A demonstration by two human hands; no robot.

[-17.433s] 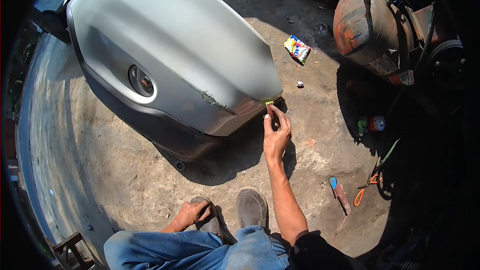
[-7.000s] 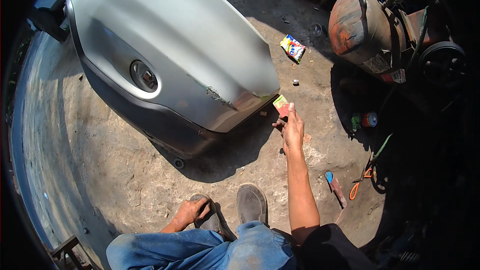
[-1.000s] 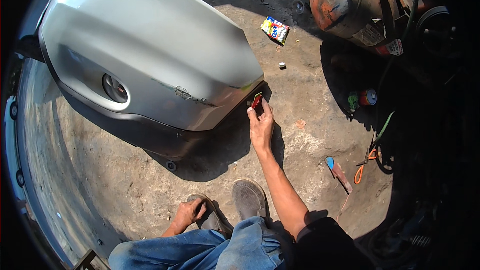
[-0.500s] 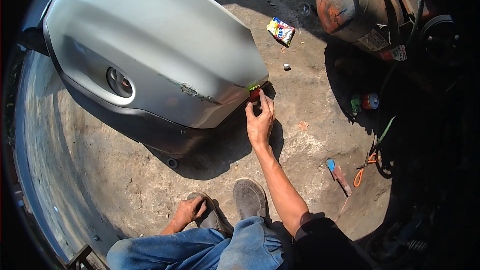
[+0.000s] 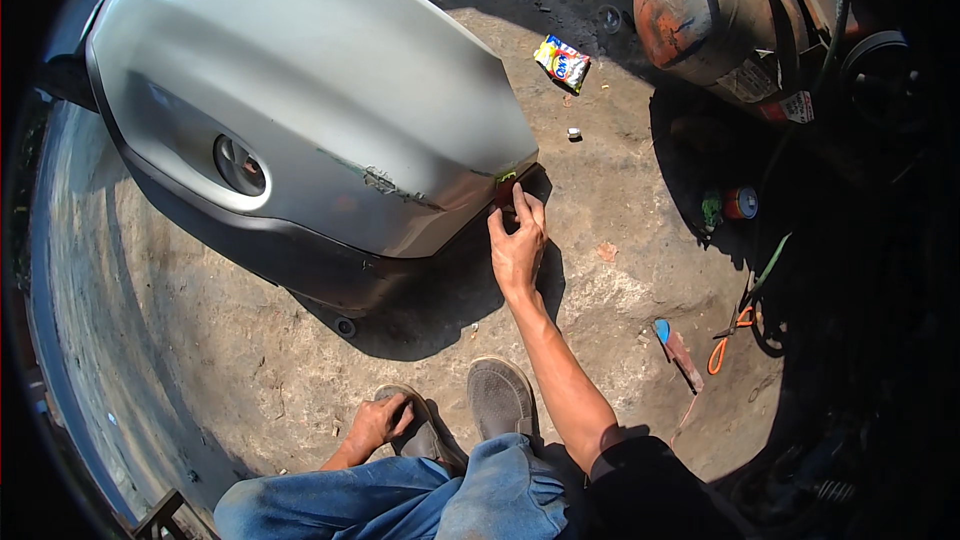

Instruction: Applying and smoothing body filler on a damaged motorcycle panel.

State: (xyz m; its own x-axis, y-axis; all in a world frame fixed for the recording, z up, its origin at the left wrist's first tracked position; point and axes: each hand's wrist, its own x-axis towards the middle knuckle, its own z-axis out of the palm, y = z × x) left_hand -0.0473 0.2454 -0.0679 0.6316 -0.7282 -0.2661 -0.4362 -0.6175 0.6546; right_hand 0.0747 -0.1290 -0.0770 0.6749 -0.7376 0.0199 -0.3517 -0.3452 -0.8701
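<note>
A silver car bumper (image 5: 330, 90) lies on the ground at the left, with a round fog lamp (image 5: 239, 165) and a scraped patch of greenish filler (image 5: 380, 180). My right hand (image 5: 517, 250) pinches a small dark red spreader (image 5: 506, 190) between thumb and fingers. Yellow-green putty (image 5: 506, 177) shows along its far edge, which is at the bumper's right corner. Low in the view, my left hand (image 5: 372, 427) rests on my left shoe (image 5: 424, 433). Its fingers are curled, and whatever they may hold is hidden.
A rusty tank (image 5: 690, 15) stands at the upper right. On the ground lie a colourful packet (image 5: 563, 64), a small white cap (image 5: 573, 133), a red can (image 5: 740, 202), a blue-tipped scraper (image 5: 680, 355) and an orange-handled tool (image 5: 718, 355). Deep shadow covers the right side.
My right hand has shifted slightly left and nearer me with the spreader, along the bumper's corner. The left hand stays on the shoe.
</note>
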